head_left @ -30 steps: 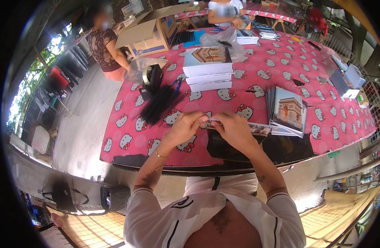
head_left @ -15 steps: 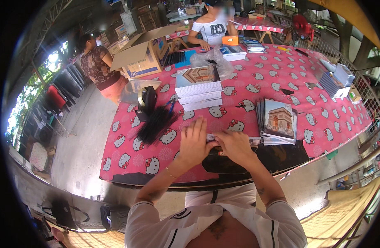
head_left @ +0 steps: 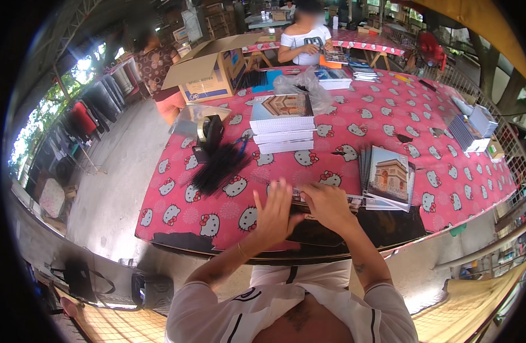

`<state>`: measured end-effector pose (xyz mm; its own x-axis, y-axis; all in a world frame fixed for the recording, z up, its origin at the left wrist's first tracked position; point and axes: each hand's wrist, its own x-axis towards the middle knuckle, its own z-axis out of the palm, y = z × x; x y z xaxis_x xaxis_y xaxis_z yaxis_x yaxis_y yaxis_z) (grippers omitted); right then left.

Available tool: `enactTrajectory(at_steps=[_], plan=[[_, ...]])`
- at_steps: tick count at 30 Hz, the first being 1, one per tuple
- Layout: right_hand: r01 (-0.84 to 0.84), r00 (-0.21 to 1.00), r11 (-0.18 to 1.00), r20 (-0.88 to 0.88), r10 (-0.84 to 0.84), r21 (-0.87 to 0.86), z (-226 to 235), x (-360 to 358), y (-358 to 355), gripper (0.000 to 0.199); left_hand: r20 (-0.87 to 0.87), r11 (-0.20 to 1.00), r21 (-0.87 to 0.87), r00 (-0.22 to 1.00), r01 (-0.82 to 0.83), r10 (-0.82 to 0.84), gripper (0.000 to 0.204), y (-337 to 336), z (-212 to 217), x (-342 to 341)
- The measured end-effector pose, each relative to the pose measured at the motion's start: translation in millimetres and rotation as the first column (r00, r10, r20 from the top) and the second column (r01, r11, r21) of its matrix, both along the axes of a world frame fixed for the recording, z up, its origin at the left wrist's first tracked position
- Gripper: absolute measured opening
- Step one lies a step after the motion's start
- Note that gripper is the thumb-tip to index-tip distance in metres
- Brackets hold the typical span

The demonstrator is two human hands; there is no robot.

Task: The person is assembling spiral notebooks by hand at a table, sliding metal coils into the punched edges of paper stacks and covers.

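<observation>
Close to the near table edge, my left hand (head_left: 274, 212) lies with its fingers stretched out and slightly spread. My right hand (head_left: 327, 204) curls its fingers over a thin notebook (head_left: 298, 196), which shows only as a narrow strip between the hands. Most of that notebook is hidden under my hands. A dark coil seems to run along it, too small to make out well. Right of my right hand lies a fanned pile of spiral notebooks (head_left: 390, 174) with an arch on the cover. Left of my left hand is a heap of black plastic spiral coils (head_left: 220, 170).
A tall notebook stack (head_left: 283, 140) stands mid-table, with a tape dispenser (head_left: 205, 137) left of it. Behind are a plastic bag (head_left: 303, 86), an open cardboard box (head_left: 208, 80) and more notebooks (head_left: 471, 128) far right. One co-worker (head_left: 306, 43) handles a notebook; another person (head_left: 157, 68) stands left.
My left hand has opened out, its fingers spreading and its thumb moving off the strip. My right hand stays on the notebook. The far co-worker now holds up a notebook.
</observation>
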<state>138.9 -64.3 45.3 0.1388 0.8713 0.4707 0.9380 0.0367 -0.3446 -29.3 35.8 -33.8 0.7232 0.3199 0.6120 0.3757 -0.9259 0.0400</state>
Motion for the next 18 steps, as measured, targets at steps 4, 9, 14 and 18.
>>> enactTrajectory(at_steps=[4,9,14,18], plan=[[-0.001,0.995,0.982,0.095,-0.017,0.188,5,4,-20,0.026,-0.076,0.999,-0.025,0.996,-0.046,0.044,0.083,5,18,11],[0.049,0.998,0.998,0.029,-0.048,-0.034,10,17,-41,0.029,-0.064,0.993,0.112,0.997,-0.041,0.049,0.089,11,33,13],[0.071,0.997,0.997,0.022,-0.071,-0.017,8,18,-49,0.03,-0.148,0.979,-0.121,0.972,0.167,-0.184,0.081,-20,-5,-7],[0.025,1.0,1.0,-0.008,-0.025,-0.018,5,23,-47,0.028,-0.048,0.992,0.118,0.997,-0.046,0.052,0.089,3,60,35]])
